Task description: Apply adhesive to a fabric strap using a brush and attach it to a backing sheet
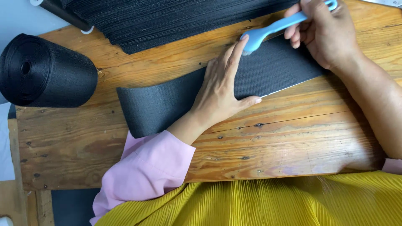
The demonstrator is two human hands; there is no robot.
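My left hand spread flat on dark webbing strip, long axis lower-left to upper-right across bench, right hand pinching blue tool, head pointing down-left

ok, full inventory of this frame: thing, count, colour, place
strip: 1, black, flat across table middle
roll: 1, black, left table edge
stack: 1, black webbing, top
tool: 1, light blue, tip on strip
table: 1, brown wood
fabric: 1, yellow pleated, bottom
sleeve: 1, pink, left arm
left hand: flat on strip
right hand: holds tool
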